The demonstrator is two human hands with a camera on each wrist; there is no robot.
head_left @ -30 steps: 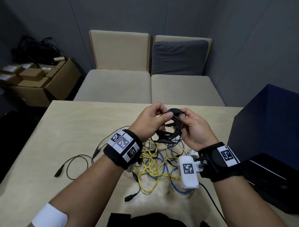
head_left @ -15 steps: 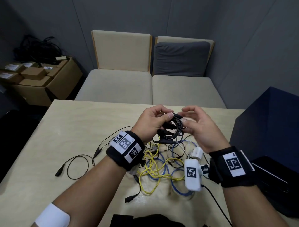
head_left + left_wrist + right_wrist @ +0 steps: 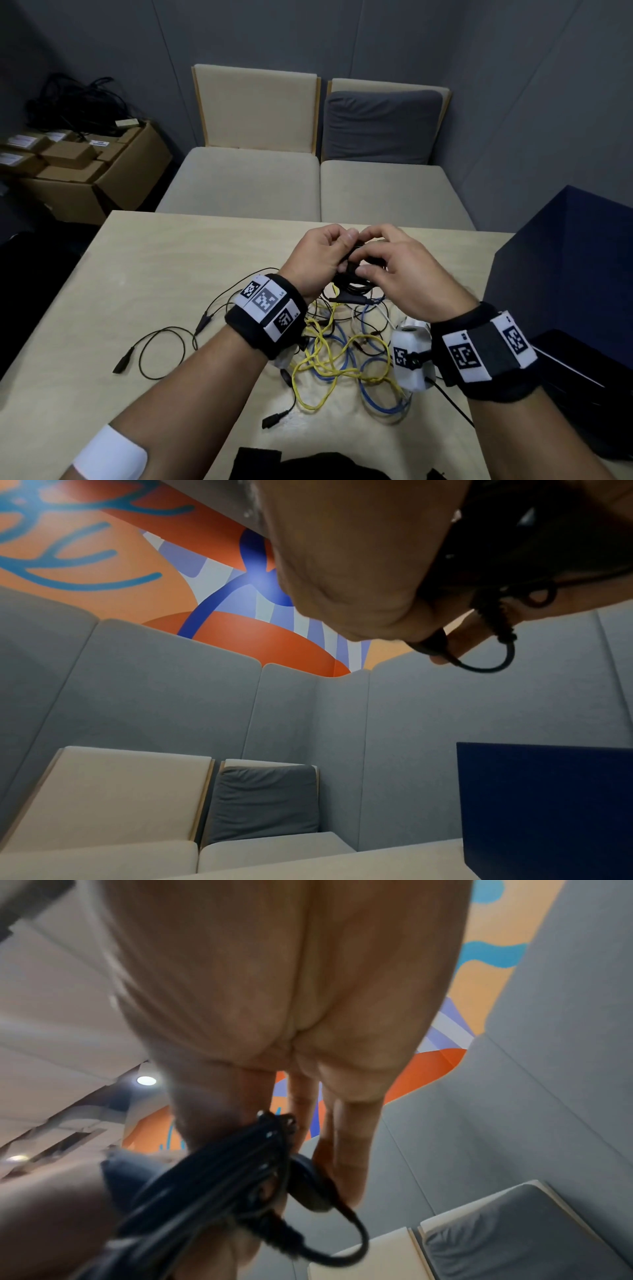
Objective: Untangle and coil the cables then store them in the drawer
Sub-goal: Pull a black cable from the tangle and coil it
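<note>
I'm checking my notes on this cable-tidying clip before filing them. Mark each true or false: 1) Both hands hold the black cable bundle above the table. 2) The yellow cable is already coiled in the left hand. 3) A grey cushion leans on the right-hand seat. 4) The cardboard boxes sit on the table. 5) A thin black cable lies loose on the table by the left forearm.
1) True: the left hand and right hand both grip the black cable bundle.
2) False: the yellow cable lies tangled on the table.
3) True: the grey cushion.
4) False: the cardboard boxes stand on the floor.
5) True: the thin black cable.
</note>
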